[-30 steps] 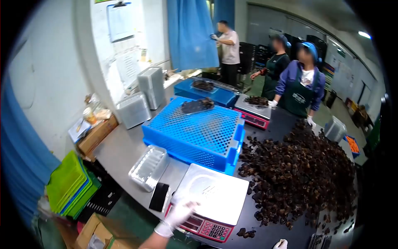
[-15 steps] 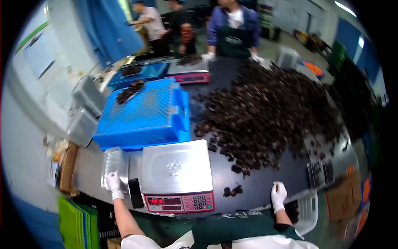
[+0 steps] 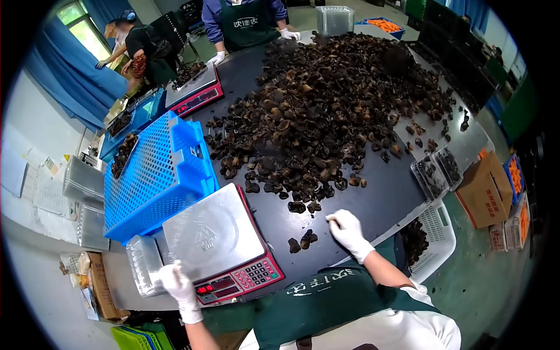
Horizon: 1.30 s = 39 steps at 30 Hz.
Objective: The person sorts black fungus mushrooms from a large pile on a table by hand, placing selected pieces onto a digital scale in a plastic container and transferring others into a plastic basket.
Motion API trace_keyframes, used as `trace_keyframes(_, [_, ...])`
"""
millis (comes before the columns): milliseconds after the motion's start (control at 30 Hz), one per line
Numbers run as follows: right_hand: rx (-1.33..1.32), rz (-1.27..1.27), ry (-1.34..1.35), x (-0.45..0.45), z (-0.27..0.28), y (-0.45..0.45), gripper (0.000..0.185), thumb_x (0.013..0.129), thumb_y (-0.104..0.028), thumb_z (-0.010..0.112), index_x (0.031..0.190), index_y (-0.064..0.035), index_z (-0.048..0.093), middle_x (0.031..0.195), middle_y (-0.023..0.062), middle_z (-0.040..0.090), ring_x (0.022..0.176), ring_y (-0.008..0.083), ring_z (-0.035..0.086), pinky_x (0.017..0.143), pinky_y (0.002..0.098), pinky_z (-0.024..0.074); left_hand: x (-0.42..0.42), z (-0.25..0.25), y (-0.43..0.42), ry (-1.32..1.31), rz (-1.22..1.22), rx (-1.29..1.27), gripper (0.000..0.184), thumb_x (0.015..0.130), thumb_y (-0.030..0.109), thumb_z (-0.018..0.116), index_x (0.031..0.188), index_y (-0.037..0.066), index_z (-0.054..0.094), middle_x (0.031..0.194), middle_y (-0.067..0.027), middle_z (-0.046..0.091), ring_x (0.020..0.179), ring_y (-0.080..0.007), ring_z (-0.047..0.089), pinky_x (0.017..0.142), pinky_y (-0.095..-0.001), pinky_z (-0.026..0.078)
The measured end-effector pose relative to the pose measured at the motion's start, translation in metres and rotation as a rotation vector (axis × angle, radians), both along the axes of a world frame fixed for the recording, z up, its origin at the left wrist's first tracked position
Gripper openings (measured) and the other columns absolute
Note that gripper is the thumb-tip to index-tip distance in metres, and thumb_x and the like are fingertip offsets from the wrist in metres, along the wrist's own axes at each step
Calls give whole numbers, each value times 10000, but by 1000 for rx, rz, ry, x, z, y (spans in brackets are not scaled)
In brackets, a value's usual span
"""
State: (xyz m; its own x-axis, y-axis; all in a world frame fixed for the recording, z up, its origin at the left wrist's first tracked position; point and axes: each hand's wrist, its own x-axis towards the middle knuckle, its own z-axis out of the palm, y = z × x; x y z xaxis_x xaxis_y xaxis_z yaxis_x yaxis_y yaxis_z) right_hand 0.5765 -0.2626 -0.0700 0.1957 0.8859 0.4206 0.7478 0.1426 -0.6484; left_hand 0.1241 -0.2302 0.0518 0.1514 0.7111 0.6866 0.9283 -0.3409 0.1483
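Observation:
My left hand (image 3: 179, 287), in a white glove, is between a clear plastic tray (image 3: 143, 262) and the lower left corner of a silver-topped scale (image 3: 213, 230). Blur hides its fingertips and whether they hold anything. My right hand (image 3: 348, 231), also gloved, is over the dark table (image 3: 326, 256) with its fingers drawn together; what they hold, if anything, is too small to name. Left of it lie a few loose dark mushroom-like pieces (image 3: 308, 238). Beyond them spreads a large heap (image 3: 326, 105) of the same pieces. The scale's plate bears nothing.
A blue perforated crate (image 3: 157, 175) stands left of the heap, with a loaded tray (image 3: 124, 156) on top. Behind it is a second scale (image 3: 195, 96). Filled clear boxes (image 3: 431, 178) sit at the right edge, above a white basket (image 3: 440, 236). A person (image 3: 245, 26) stands across the table.
The view has swung toward the right and down. My left hand moved from the scale to the tray, then back beside the scale's corner. My right hand has come further over the table.

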Motion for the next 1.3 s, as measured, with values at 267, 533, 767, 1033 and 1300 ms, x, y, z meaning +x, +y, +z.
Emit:
trace_keyframes(267, [-230, 91, -262, -25, -7, 63, 272, 793, -229, 641, 1030, -98, 630, 913, 96, 568, 864, 278, 578, 733, 377, 501, 76, 8, -30, -137, -64, -317, 300, 721, 37, 716, 1009, 58, 635, 1001, -133, 564, 931, -302, 556, 822, -387, 463])
trace_keyframes(533, [-357, 113, -260, 39, 14, 1, 137, 749, -109, 581, 862, -117, 659, 825, 87, 605, 782, 287, 620, 710, 399, 515, 220, -46, -30, -188, -650, -768, 493, 778, 169, 700, 1239, 77, 551, 1184, -170, 520, 1099, -346, 502, 947, -415, 414])
trace_keyframes(767, [-797, -547, -557, 164, 47, -106, 234, 693, -189, 677, 911, -108, 703, 916, 95, 650, 844, 309, 615, 768, 418, 502, 258, -92, -21, 130, -486, -754, 683, 722, 192, 721, 1349, 134, 455, 1307, -147, 455, 1133, -355, 461, 958, -485, 361])
trace_keyframes(1033, [-292, 116, -152, 34, 60, 55, 295, 767, -243, 637, 1005, -69, 644, 1005, 124, 634, 971, 309, 580, 858, 407, 468, 256, -119, -17, -36, -584, -748, 314, 740, 9, 601, 1038, 109, 610, 1024, -60, 559, 907, -264, 564, 728, -340, 511])
trace_keyframes(1300, [-168, 107, -384, -55, 36, 187, 596, 713, -331, 683, 1244, -120, 513, 1297, 136, 484, 1227, 370, 391, 999, 465, 328, 244, -121, -26, -255, -517, -939, 440, 756, 35, 649, 1172, 137, 551, 1067, -89, 526, 948, -300, 591, 745, -376, 520])
